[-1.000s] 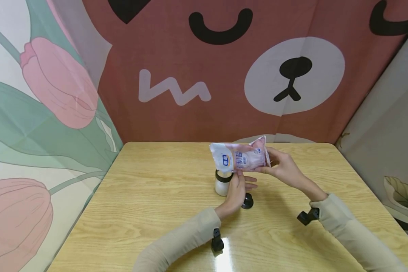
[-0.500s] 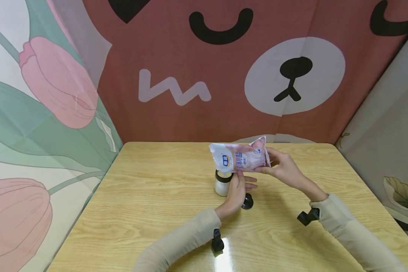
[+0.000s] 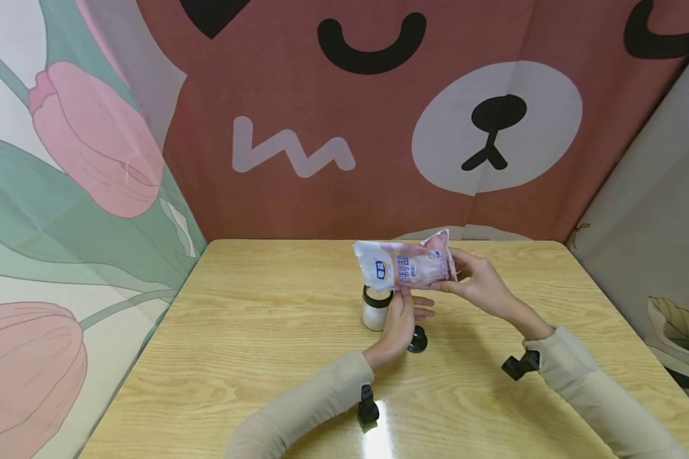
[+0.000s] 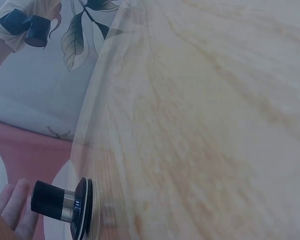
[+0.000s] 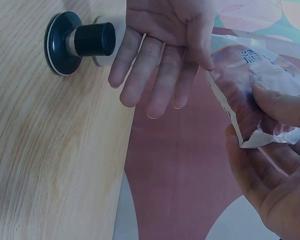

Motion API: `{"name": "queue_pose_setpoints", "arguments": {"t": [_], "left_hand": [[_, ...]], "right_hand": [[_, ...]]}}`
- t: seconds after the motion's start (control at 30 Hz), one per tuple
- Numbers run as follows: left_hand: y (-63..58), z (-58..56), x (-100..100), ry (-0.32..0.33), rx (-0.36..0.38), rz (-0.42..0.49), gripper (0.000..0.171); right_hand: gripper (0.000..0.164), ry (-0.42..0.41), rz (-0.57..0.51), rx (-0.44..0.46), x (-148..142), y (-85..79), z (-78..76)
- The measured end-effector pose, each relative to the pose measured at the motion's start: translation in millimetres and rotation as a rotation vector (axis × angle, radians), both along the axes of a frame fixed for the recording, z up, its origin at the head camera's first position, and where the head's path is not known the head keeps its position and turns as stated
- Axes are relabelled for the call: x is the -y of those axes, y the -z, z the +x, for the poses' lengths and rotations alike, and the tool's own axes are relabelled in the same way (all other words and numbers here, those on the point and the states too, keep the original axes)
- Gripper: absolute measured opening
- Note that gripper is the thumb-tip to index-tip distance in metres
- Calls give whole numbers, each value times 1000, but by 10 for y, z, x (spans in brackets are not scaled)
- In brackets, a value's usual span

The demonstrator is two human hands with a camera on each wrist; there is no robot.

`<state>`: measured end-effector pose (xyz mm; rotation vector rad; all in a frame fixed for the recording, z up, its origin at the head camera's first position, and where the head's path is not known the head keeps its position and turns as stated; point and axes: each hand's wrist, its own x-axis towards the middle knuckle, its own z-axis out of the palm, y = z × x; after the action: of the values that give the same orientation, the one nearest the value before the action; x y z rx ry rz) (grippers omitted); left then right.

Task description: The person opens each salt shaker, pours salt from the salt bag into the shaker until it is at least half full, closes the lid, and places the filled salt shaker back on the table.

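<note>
In the head view, I see the right hand (image 3: 482, 284) holding a pink-and-white plastic bag (image 3: 404, 264) sideways. Its long way points left, seemingly over a black-rimmed, round white jar (image 3: 376, 312), nearer the left hand (image 3: 400, 325). The left wrist view shows a round black knobbed lid (image 4: 65, 206). In the right wrist view, the left hand's fingers are straight, its thumb touching the bag.

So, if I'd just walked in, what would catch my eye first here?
Probably the huge sleepy bear face filling the back wall. Next, in front of it, the pink-and-white packet, held up over the wooden table in the person's right grip. Just below the packet in the head view are a white jar with a dark band and a black knobbed piece.
</note>
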<state>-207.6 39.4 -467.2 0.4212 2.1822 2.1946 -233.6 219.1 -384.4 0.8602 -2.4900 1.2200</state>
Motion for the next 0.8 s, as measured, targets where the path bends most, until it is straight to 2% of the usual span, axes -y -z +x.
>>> {"name": "queue_pose_setpoints", "arguments": {"t": [0.13,0.33,0.47,0.6,0.8], "left_hand": [[0,-6,-4,1,-1,-4,55],[-6,-14,-4,-5,-2,3,55],[-15,-15,-3,-2,3,0,57],[-21,-21,-10,-6,8,-1,55],[-19,-35,-22,2,-10,16,54]], "right_hand": [[57,14,10,-5,20,-37,21],[51,-3,2,-22,124,-254,177],[51,-10,3,-24,144,-314,227],[53,3,3,-24,148,-328,239],[57,18,-17,-14,119,-251,186]]}}
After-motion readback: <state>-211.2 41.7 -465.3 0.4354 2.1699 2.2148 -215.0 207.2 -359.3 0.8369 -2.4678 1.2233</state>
